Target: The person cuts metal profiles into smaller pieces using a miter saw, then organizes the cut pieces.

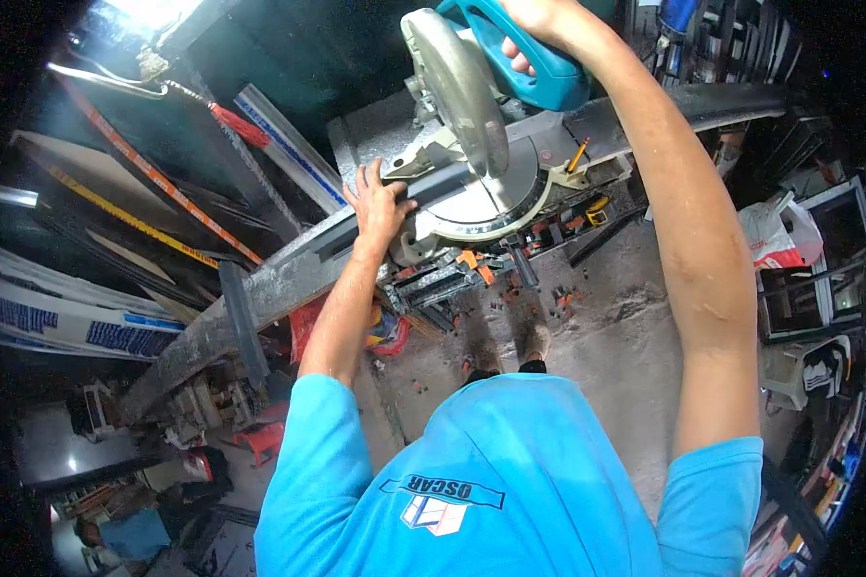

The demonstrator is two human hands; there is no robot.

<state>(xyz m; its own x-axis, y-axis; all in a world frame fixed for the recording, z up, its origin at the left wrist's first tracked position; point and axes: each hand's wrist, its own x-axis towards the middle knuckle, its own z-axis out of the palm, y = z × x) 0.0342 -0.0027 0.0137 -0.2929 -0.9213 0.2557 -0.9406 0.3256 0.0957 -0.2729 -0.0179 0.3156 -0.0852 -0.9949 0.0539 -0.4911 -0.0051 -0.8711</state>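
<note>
A miter saw point(457, 91) with a teal handle stands on a long workbench, its blade guard over the round table. My right hand point(539, 29) is wrapped around the saw's teal handle at the top of the view, partly cut off by the frame edge. A dark metal profile point(443, 182) lies along the fence and reaches under the blade guard. My left hand point(377, 204) holds this profile left of the blade, fingers over the fence and thumb towards the blade. A pencil point(578, 154) rests at the right of the saw base.
The grey workbench point(202, 337) runs from lower left to upper right. Long profiles point(77, 313) are stacked at left. Orange and black tools point(544, 234) lie below the saw, with scraps on the floor point(606, 337). A plastic bag point(779, 236) hangs at right. Another person point(135, 534) shows at lower left.
</note>
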